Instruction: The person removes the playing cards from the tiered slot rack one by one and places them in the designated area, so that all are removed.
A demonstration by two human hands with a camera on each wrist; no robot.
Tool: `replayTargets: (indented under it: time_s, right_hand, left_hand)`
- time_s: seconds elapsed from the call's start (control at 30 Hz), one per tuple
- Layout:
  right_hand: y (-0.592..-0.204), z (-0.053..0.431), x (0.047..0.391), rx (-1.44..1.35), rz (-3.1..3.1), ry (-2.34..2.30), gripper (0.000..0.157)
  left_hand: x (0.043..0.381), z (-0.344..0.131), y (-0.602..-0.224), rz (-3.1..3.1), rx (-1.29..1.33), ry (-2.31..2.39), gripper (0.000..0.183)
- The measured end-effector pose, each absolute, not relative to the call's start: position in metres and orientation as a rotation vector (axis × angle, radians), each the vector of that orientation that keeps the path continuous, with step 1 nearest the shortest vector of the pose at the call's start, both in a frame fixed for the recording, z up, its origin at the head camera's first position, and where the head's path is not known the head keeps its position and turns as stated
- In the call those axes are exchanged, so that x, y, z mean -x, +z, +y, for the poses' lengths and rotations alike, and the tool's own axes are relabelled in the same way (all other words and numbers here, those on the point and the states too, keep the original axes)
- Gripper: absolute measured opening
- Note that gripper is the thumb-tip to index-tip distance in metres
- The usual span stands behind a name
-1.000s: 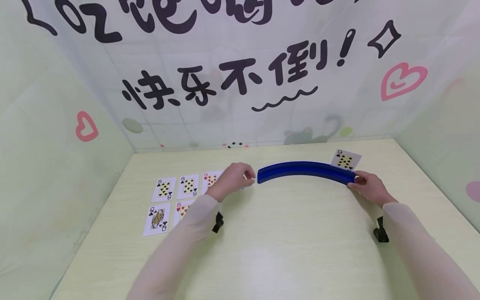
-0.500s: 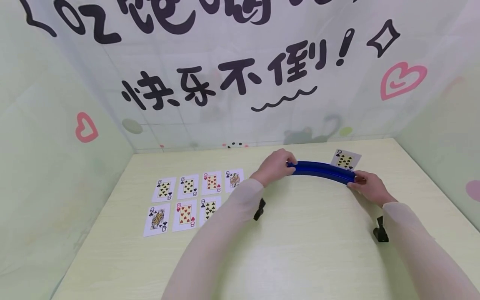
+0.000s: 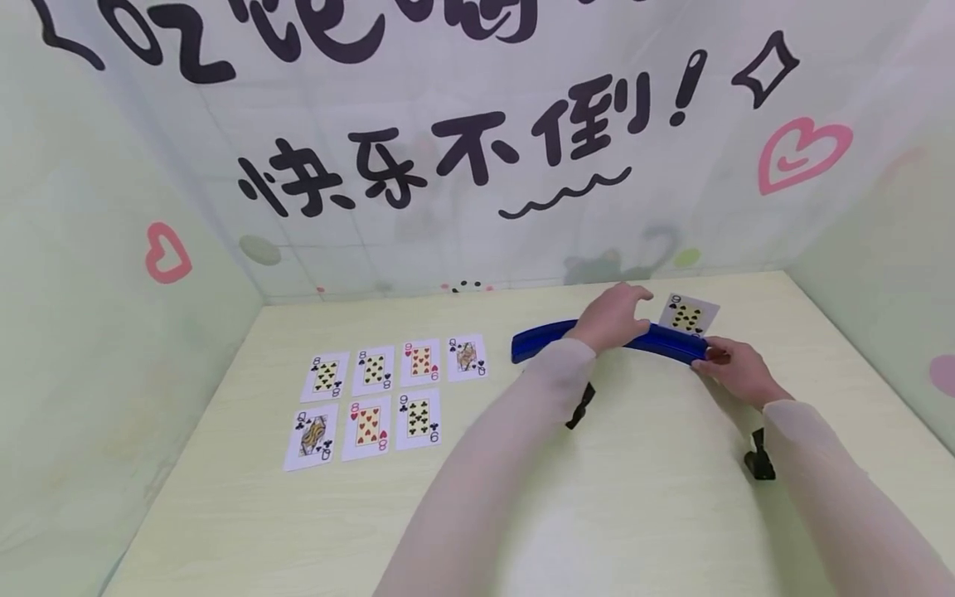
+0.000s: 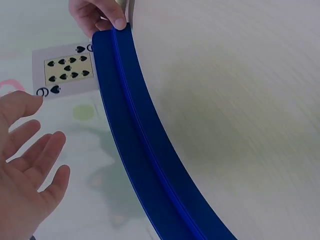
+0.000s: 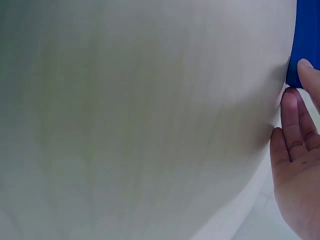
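A curved blue card holder (image 3: pixel 533 338) lies on the table, one groove running along it. Near its right end a nine of spades (image 3: pixel 688 313) stands upright, leaning back. My right hand (image 3: pixel 742 375) grips that right end; the right wrist view shows the thumb on top of the blue holder (image 5: pixel 302 45) and fingers beneath. My left hand (image 3: pixel 608 317) hovers over the middle of the holder, left of the nine. In the left wrist view the left hand's fingers (image 4: pixel 47 152) are spread and loosely bent, holding nothing, apart from the card.
Several playing cards lie face up in two rows on the left, among them a queen of spades (image 3: pixel 467 357), a nine of hearts (image 3: pixel 421 362), a nine of clubs (image 3: pixel 419 419) and a queen of clubs (image 3: pixel 312 437). Behind the table (image 3: pixel 597 506) hangs a printed cloth backdrop.
My left hand has moved rightward along the holder from its left end toward the nine of spades, uncovering the cards on the left. My right hand keeps its grip on the right end.
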State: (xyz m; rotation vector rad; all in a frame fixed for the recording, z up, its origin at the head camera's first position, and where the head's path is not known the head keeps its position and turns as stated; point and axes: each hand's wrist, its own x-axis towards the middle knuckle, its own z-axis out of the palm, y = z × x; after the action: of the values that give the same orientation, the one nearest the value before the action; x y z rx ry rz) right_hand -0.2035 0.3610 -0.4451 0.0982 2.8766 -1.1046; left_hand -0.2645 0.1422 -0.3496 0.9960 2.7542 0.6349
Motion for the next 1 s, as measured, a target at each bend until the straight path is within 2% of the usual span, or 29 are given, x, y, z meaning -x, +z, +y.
replayTargets:
  time_s: [0.2, 0.47, 1.0]
  right_hand:
    - [-0.443, 0.364, 0.203, -0.098, 2.872, -1.112, 0.062]
    - [-0.446, 0.363, 0.204, -0.114, 2.873, -1.135, 0.060]
    - [-0.446, 0.364, 0.205, -0.114, 2.854, -1.150, 0.061]
  left_hand:
    - [0.260, 0.165, -0.345, 2.822, -0.971, 0.590, 0.048]
    - [0.262, 0.180, -0.347, 2.849, -0.944, 0.571, 0.046]
    - [0.257, 0.186, -0.342, 2.851, -0.872, 0.596, 0.028]
